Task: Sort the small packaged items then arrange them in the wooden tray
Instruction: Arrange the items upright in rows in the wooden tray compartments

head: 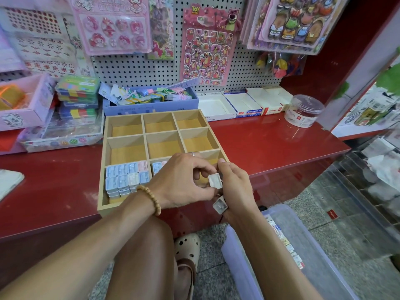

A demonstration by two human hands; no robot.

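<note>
— Where's the wooden tray (121, 121)?

— On the red shelf (270, 139), its near edge hanging a little past the shelf's front. It has nine compartments, three by three. The far and middle rows show bare wood.

— And the small packets?

— The near-left compartment holds stacked small packets (127, 177), mostly pale blue, with one pink and one white on top. A few more packets (157, 166) lie in the near-middle compartment, mostly hidden by the hands.

— What are the hands doing?

— Both hover over the tray's near-right corner. The left hand (181, 180), with a bead bracelet (151, 199) on its wrist, has its fingers curled and pinches a white packet (215, 180) between thumb and fingertips. The right hand (237, 187) also touches that packet with its thumb and forefinger, and a second white packet (220, 205) is tucked lower in its curled fingers.

— Anything else close by?

— A clear plastic bin (303, 245) on the floor, near right, with more packets along its inside.
</note>
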